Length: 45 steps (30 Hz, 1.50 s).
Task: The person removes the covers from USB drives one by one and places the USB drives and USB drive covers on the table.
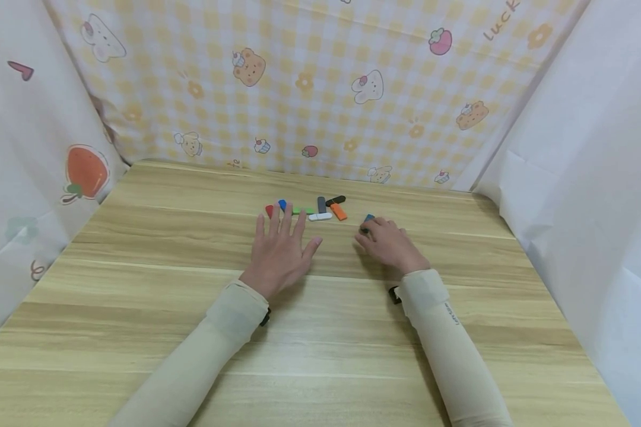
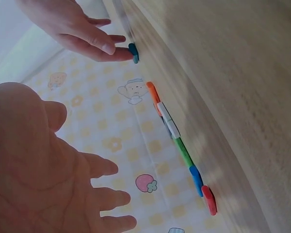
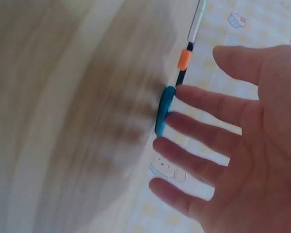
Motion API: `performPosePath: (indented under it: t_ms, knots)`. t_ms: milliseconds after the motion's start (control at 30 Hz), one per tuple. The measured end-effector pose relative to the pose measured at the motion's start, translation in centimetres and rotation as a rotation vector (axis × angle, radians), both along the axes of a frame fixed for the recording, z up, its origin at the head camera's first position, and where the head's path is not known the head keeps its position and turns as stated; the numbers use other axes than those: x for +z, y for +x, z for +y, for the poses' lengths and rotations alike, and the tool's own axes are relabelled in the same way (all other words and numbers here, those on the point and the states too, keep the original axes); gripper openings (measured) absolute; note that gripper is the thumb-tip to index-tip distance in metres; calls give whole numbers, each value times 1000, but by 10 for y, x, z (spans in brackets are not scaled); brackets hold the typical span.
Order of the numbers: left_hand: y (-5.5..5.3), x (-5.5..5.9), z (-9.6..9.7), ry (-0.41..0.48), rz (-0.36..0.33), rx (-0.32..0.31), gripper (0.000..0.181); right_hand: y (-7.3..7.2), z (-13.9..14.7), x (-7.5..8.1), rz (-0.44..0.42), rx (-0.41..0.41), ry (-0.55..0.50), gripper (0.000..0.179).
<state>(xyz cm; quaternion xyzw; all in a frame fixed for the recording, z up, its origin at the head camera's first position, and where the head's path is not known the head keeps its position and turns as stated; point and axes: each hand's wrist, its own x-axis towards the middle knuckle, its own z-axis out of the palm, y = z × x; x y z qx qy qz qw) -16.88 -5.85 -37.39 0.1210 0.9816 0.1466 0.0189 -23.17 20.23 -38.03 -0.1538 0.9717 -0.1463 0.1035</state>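
My right hand (image 1: 389,242) reaches over a teal-blue USB stick (image 3: 165,110) lying on the table; in the right wrist view its index and middle fingertips touch the stick, fingers nearly straight, thumb apart. Spread wide and palm down, my left hand (image 1: 279,256) holds nothing. Just past its fingertips are a red stick (image 1: 269,210) and a blue stick (image 1: 282,204), partly covered by the fingers in the head view. A green stick (image 1: 302,211) and a white stick (image 1: 320,217) continue the group rightward. Grey (image 1: 321,205), black (image 1: 335,201) and orange (image 1: 339,212) sticks lie close together beside them.
The wooden table (image 1: 326,344) carries everything. A yellow checked curtain (image 1: 304,107) with cartoon prints hangs along its back edge. White cloth (image 1: 582,178) hangs at the right side, and a printed white cloth (image 1: 27,178) at the left.
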Motion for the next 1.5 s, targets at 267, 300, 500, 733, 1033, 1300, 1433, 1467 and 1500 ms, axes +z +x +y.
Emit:
performPosePath:
  t_ms: [267,300,500,733,1033,1300,1433,1467,1500]
  knots:
    - [1,1,0,11,-6,-6,77,-4,17,2,-57,123,-101,46]
    - [1,1,0,10,-5,-6,77,-4,19,3,-64,130,-106,45]
    - [1,2,0,5,-2,-4,77,-2,26,14,-114,139,-102,44]
    - [1,2,-1,-3,-1,-3,77,2,31,23,-162,70,-80,44]
    - [2,2,-1,-1,1,-4,77,-5,20,9,-68,-46,-68,37]
    - [0,1,0,-20,14,-8,77,-7,10,4,-79,-133,-8,39]
    - [0,0,0,-28,20,-7,78,-7,9,3,-76,-153,3,32]
    - [0,0,0,-27,19,-7,78,-8,9,3,-74,-154,6,31]
    - [-1,0,0,-25,19,-7,78,-8,10,3,-73,-155,10,30]
